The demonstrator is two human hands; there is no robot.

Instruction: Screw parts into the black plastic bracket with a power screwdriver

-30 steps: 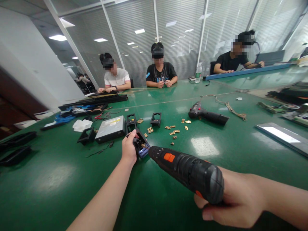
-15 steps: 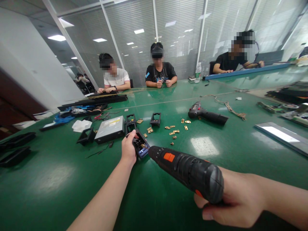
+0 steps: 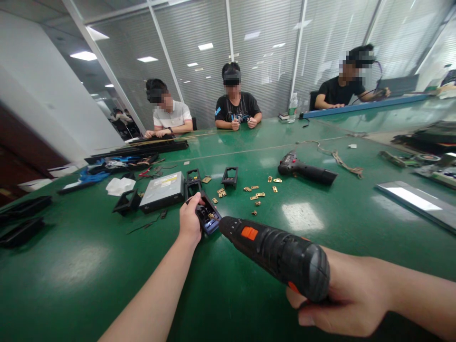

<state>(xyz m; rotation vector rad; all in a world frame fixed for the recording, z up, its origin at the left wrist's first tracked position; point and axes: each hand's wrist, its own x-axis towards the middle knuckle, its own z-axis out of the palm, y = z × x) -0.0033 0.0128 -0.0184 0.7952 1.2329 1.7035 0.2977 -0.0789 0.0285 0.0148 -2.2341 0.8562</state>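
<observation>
My left hand (image 3: pixel 190 217) is closed on a black plastic frame (image 3: pixel 211 223), which is tilted on the green table (image 3: pixel 228 294). Small brass-coloured parts show inside the frame. My right hand (image 3: pixel 351 289) is wrapped round the handle of a black cordless drill (image 3: pixel 274 254) with orange switches. Its nose points left, right at the frame's near right edge; the bit is hidden, so I cannot tell whether it touches a screw. Beyond the frame lie several small brass plates (image 3: pixel 254 197) and some brass screws (image 3: pixel 257 204).
A second cordless drill (image 3: pixel 302 169) lies at the back right. Left of the frame sits a silver disc drive (image 3: pixel 163 190), with black frames (image 3: pixel 230 177) around it. A flat grey panel (image 3: pixel 416 202) is at far right. Three people sit across the table.
Almost nothing differs. The drill and both hands keep their places, apart from a tiny shift of the whole view. The hands of the person opposite have moved slightly.
</observation>
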